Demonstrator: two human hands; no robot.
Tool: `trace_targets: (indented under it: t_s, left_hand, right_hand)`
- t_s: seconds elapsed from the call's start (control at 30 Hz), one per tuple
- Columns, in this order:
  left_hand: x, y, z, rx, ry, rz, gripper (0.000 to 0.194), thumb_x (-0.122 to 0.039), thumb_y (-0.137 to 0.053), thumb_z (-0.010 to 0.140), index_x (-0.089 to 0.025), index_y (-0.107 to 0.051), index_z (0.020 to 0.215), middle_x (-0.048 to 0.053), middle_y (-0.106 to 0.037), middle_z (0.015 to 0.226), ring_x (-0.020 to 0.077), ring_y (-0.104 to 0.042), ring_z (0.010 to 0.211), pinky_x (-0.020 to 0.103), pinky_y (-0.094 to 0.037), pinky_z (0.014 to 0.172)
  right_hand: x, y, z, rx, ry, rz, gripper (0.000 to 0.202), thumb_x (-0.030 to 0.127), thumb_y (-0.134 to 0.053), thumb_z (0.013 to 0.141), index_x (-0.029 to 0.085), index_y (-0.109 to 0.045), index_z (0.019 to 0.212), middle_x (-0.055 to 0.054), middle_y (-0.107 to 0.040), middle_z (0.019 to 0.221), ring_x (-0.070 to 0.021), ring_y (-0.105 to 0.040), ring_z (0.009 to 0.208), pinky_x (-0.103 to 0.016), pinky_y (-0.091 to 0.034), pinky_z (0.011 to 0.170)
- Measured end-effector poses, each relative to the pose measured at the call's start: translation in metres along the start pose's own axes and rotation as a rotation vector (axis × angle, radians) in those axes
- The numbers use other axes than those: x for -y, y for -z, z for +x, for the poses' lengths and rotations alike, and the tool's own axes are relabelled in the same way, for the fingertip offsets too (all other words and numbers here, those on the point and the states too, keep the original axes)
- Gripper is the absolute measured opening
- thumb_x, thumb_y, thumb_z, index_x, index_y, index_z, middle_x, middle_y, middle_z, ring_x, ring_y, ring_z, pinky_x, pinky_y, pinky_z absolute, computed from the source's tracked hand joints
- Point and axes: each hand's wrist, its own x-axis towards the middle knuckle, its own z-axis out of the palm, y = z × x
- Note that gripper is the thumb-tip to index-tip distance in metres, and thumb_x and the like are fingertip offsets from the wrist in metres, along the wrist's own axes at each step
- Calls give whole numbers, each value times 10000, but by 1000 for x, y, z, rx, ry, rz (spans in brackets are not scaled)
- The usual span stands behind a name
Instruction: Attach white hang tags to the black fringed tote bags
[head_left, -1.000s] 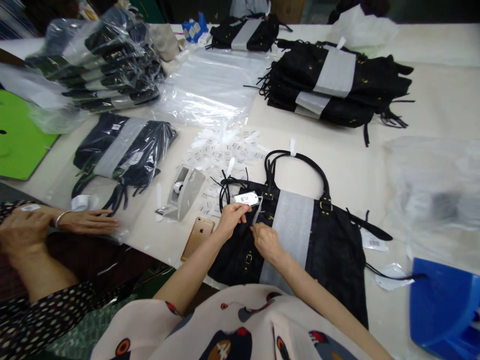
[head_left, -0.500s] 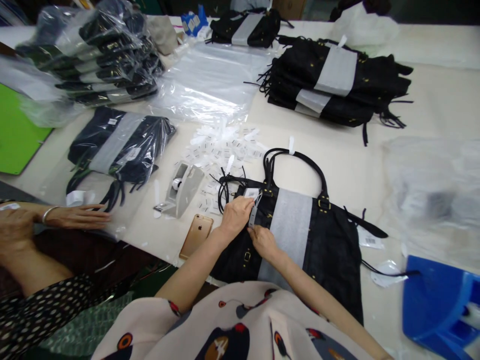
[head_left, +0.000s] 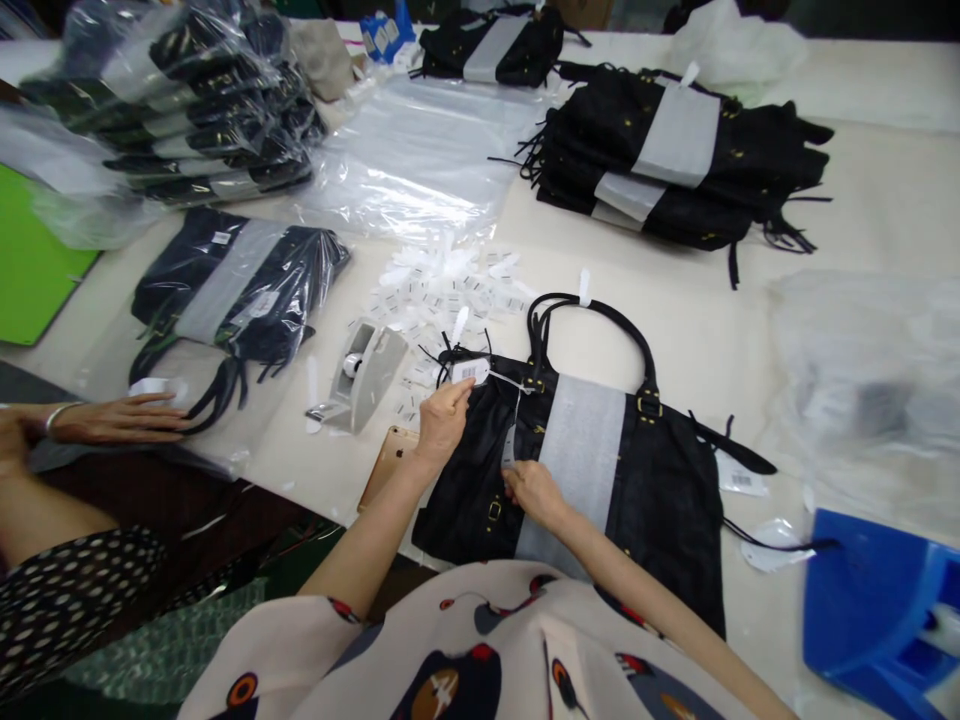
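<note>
A black handbag (head_left: 660, 500) lies flat before me, its handles pointing away and a pale grey wrap (head_left: 581, 450) around its middle. My left hand (head_left: 442, 420) is closed on a white barcode tag (head_left: 470, 371) near the bag's upper left corner. A pale string runs from that tag to the base of the handle. Lower down, my right hand (head_left: 534, 492) pinches the end of a narrow grey tag strip (head_left: 509, 447) that hangs from the same spot. A white paper piece (head_left: 584, 287) is wrapped on the handle.
Left of the bag are a phone (head_left: 386, 465), a tape dispenser (head_left: 356, 375) and many loose white labels (head_left: 442, 285). A co-worker's hand (head_left: 120, 418) rests by a plastic-wrapped bag (head_left: 240, 280). Black bags (head_left: 675, 160) are stacked behind; a blue bin (head_left: 870, 600) stands right.
My left hand has moved left with the white tag, away from my right hand. The right hand has shifted slightly down with the strip. The co-worker's hand has drawn left.
</note>
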Motion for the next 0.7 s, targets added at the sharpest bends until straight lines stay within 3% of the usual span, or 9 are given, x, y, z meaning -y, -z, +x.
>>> trace_targets:
  t_s: [0.17, 0.23, 0.33, 0.4, 0.53, 0.6, 0.7]
  left_hand:
    - [12, -4, -11, -11, -12, 90, 297, -155, -413, 817, -171, -637, 1012, 50, -636, 729, 136, -571, 654, 247, -440, 682]
    - [23, -2, -26, 23, -104, 176, 329, -138, -363, 831, -167, -626, 1028, 79, -650, 804, 154, -588, 728, 263, -446, 709]
    - [37, -5, -61, 283, -417, 312, 356, -107, -322, 837, -156, -621, 1024, 121, -650, 927, 184, -593, 833, 309, -456, 747]
    - [39, -9, -82, 425, -555, 402, 358, -89, -315, 835, -137, -606, 1037, 137, -646, 917, 193, -594, 810, 336, -469, 715]
    - [29, -5, -104, 542, -580, 555, 360, -53, -350, 801, -133, -578, 1068, 154, -618, 996, 220, -577, 851, 372, -467, 695]
    - [26, 8, -112, 539, -563, 559, 373, -42, -384, 775, -167, -583, 1066, 146, -575, 1118, 247, -533, 993, 410, -444, 784]
    - [34, 30, -132, 366, -355, 528, 402, -113, -422, 790, -196, -517, 1171, 137, -470, 1274, 287, -407, 1177, 478, -352, 925]
  right_hand:
    - [7, -1, -3, 43, 8, -45, 290, 224, -374, 856, 155, -599, 687, -38, -631, 635, -115, -566, 571, -210, -377, 561]
    - [6, 0, -4, 42, -12, -52, 295, 226, -364, 862, 151, -601, 703, -43, -633, 645, -115, -566, 574, -209, -374, 561]
    - [8, -1, -4, 48, -23, -58, 288, 222, -358, 865, 147, -608, 741, -49, -641, 670, -121, -576, 595, -212, -382, 579]
    - [12, -3, -5, 53, -10, -65, 291, 217, -344, 868, 146, -612, 778, -54, -643, 682, -129, -583, 615, -219, -392, 599]
    - [8, 0, -20, 66, 43, -76, 280, 225, -360, 852, 155, -622, 787, -63, -649, 718, -153, -596, 672, -243, -420, 652]
    - [-9, 10, -42, -46, 72, -55, 271, 273, -375, 844, 161, -620, 865, -75, -653, 804, -169, -600, 732, -269, -439, 700]
    - [-59, 33, -91, -475, -6, -91, 400, 404, -336, 840, 146, -563, 1045, -128, -606, 994, -220, -570, 910, -347, -437, 822]
